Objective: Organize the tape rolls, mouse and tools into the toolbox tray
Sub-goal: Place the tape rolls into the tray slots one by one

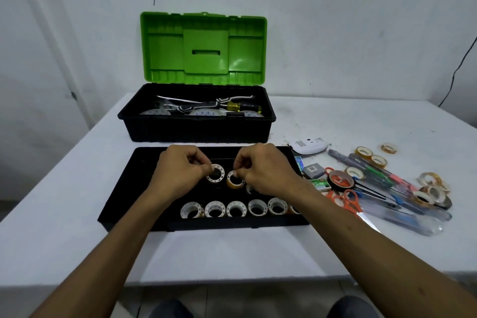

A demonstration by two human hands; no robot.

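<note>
The table [232, 253] is a smooth white slab with a straight near edge at six o'clock, and a wide band of its top lies between that edge and the tray [121, 188]; the tray is shallow, matte black plastic, rectangular and low-walled; along its near wall a row [236, 208] of small white ring-shaped rolls stands on edge, side by side, its right end hidden by the right forearm; in the tray's middle the left hand [178, 170] pinches a white roll [215, 174] with a dotted rim, fingers curled; just beside it at three o'clock the right hand [268, 170] pinches an amber roll [235, 180] the same way; a broad strip of tabletop runs at nine o'clock of the tray; at three o'clock lies a crowded heap of orange-handled scissors [347, 200], clear-barrelled pens [382, 178] and loose rolls [428, 188], reaching toward the table's right edge; the mouse [308, 146], a glossy white oval, lies at one o'clock near the tray's far corner; at twelve o'clock, across a thin gap, stands the black toolbox [196, 129], its ribbed green lid [204, 46] upright against the wall, a yellow-handled screwdriver [242, 106] inside.
</note>
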